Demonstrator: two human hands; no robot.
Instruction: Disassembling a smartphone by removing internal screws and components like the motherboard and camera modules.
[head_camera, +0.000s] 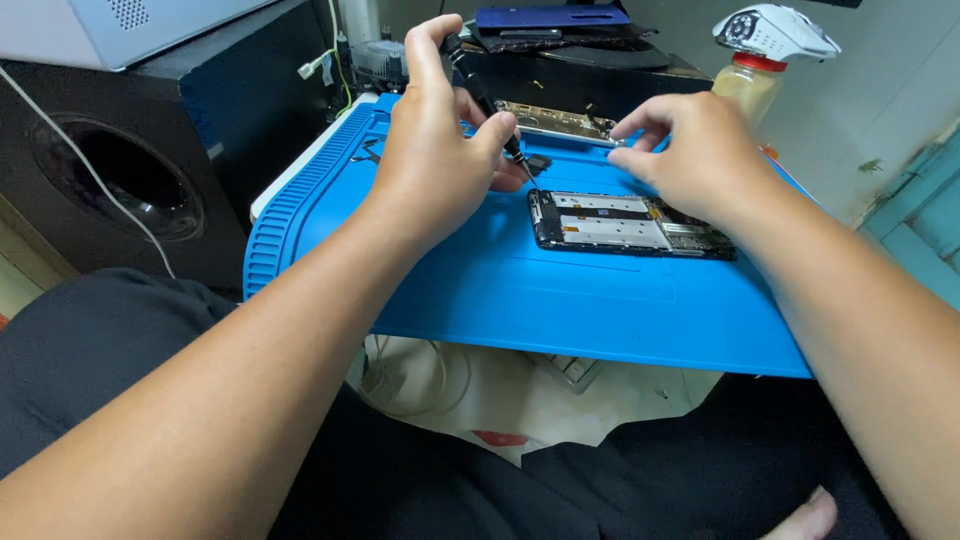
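Looking down from the head camera, the left hand (440, 150) holds a slim black screwdriver (488, 100): its fingers (490, 135) are pinched tight around the shaft, the thumb pressing from the near side, and the handle end rises past the top of the hand. The tool tilts, with its tip coming down at the top left corner of an opened phone (625, 223) that lies flat on a blue work mat (560, 300). The phone's back is off, showing a dark frame, pale metal shields and a board inside; it sits near the middle of the mat, long side running left to right.

The right hand (695, 150) rests just behind the phone's right half, palm down. Its fingers (632, 128) are loosely curled and narrow, their tips touching the mat at the near edge of a silvery phone frame (560, 122) that lies further back. Whether they pinch anything small cannot be told.

A small dark tool (368, 153) lies on the mat to the left of the left hand. Behind the mat stand a spray bottle (765, 60) with a white trigger head and a dark blue flat case (550, 17). A black speaker (130, 175) sits at left, crossed by a white cable. The mat overhangs crumpled white paper (520, 400) on the person's dark lap
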